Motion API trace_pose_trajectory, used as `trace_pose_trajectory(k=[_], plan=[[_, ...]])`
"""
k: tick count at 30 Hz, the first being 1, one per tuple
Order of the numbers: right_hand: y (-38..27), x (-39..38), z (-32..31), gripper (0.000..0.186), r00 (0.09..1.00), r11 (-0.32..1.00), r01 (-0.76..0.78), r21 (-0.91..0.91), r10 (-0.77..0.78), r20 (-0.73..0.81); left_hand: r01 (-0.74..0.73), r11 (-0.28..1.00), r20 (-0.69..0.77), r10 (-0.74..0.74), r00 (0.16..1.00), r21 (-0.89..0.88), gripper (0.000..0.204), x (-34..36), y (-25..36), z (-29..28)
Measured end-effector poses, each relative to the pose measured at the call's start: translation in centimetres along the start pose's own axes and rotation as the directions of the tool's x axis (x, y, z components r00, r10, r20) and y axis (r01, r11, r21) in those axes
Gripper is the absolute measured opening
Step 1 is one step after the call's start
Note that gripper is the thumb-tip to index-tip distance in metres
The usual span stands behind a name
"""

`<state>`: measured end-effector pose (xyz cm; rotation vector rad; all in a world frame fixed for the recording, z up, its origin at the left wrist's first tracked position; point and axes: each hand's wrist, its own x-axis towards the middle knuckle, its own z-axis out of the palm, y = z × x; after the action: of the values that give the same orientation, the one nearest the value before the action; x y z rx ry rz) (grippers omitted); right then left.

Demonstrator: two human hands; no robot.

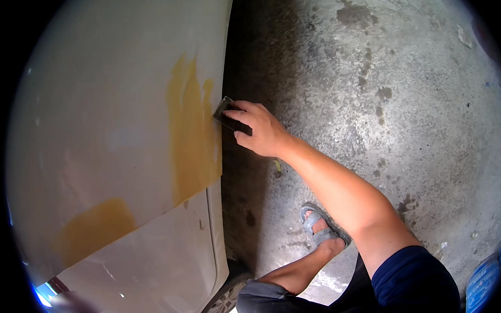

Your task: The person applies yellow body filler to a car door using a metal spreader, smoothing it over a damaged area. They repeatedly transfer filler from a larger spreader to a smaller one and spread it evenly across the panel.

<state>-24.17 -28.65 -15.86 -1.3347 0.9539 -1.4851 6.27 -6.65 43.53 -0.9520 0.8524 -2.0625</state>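
Observation:
My right hand grips a dark, flat rectangular block, fingers over one side and thumb beneath. Whether it is a sanding block or a filler spreader, I cannot tell. Its corner meets the edge of a pale vehicle body panel, beside a streaky patch of yellow filler. A second, rounder patch of yellow filler lies lower left, along the seam between two panels. My left hand does not show.
Rough, stained concrete floor stretches to the right of the vehicle. A wheel shows low beside my bent leg, and my sandalled foot rests on the floor. A blue printed container stands at the lower right.

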Motion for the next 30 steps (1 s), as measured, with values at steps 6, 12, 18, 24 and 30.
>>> trace_pose_trajectory(k=[6, 12, 18, 24, 30], plan=[[0.0, 1.6, -0.6, 0.05, 0.977, 0.995, 0.098, -0.033, -0.102, -0.185, -0.029, 1.0, 0.007, 0.029, 1.0, 0.011, 0.033, -0.2, -0.4, 0.7], [-1.8, 0.4, 0.8, 0.052, 0.999, 0.996, 0.002, -0.084, -0.005, -0.038, -0.072, 0.997, 0.036, 0.071, 0.997, 0.014, 0.034, -0.5, -1.3, 1.3], [-3.1, -4.0, 2.2, 0.053, 0.999, 0.998, 0.044, -0.047, -0.045, -0.02, -0.077, 0.997, -0.092, 0.076, 0.993, -0.011, 0.038, -0.3, -0.2, -0.6], [-3.8, -6.5, 4.2, 0.054, 0.997, 0.997, 0.067, -0.047, -0.069, -0.046, -0.098, 0.989, -0.022, 0.101, 0.995, 0.11, 0.04, 0.5, -0.1, -0.6], [-5.0, -9.4, 5.9, 0.054, 0.998, 0.999, 0.039, -0.011, -0.039, -0.039, -0.119, 0.989, -0.054, 0.124, 0.991, 0.083, 0.04, 0.4, -0.8, 0.2]])
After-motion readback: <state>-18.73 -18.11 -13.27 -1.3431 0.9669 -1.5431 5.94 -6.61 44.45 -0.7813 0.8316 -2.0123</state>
